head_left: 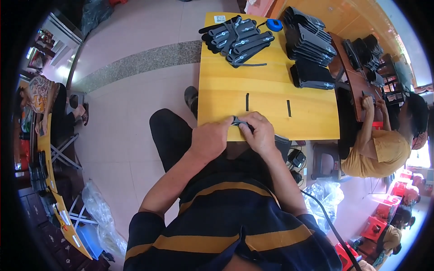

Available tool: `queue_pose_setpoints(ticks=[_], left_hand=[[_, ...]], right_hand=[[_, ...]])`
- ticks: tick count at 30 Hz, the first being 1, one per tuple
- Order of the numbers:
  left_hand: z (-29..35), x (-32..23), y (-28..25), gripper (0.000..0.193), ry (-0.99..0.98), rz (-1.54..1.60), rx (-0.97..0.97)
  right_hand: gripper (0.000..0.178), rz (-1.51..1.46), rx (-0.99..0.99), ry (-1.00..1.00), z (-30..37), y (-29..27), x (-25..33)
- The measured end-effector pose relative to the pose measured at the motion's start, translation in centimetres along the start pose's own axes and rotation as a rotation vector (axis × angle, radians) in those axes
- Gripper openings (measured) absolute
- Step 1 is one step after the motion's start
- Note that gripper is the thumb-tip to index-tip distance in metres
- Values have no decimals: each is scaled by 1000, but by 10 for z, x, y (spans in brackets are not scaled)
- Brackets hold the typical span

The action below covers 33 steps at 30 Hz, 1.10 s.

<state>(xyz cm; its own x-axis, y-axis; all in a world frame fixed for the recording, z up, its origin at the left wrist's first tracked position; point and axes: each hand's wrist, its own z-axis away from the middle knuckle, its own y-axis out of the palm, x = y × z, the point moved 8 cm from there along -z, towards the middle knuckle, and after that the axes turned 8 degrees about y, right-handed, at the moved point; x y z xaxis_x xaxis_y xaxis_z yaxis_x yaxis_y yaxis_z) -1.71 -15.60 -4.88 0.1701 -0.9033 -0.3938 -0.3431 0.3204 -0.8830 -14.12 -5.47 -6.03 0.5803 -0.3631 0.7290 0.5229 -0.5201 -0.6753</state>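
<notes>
At the near edge of the yellow table (266,81), my left hand (209,139) and my right hand (260,135) pinch a small dark strap (237,121) between them. Fingers are closed on both of its sides, and much of it is hidden. Just beyond, two short black strips (247,102) mark the tabletop, one further right. A loose pile of dark grey straps (244,38) with white print lies at the far left of the table. One thin strap end sticks out of that pile toward the right.
A blue tape measure (274,25) sits at the table's far edge. Stacked dark straps (309,43) fill the far right corner. A seated person in a yellow shirt (379,153) works at a brown table on the right; another person sits far left. Clear plastic bags (325,198) lie on the floor.
</notes>
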Motion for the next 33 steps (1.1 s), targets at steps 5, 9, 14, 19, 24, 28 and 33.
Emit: queue_pose_setpoints(ticks=[5, 9, 14, 19, 24, 28, 33], left_hand=[[0, 0, 2, 34, -31, -34, 0], [2, 1, 5, 34, -49, -55, 29], [6, 4, 11, 37, -56, -83, 36], [7, 6, 11, 38, -81, -28, 76], [8, 11, 12, 40, -116, -11, 145], [10, 13, 11, 40, -102, 42, 83], [10, 27, 16, 39, -153, 23, 209]], right_hand=[[13, 22, -22, 2, 3, 1, 1], [14, 37, -60, -36, 6, 0, 3], [10, 23, -59, -10, 6, 2, 3], [12, 11, -43, -24, 6, 4, 3], [13, 13, -48, -28, 6, 4, 3], [13, 17, -42, -27, 7, 6, 2], [11, 55, -55, -48, 9, 7, 4]])
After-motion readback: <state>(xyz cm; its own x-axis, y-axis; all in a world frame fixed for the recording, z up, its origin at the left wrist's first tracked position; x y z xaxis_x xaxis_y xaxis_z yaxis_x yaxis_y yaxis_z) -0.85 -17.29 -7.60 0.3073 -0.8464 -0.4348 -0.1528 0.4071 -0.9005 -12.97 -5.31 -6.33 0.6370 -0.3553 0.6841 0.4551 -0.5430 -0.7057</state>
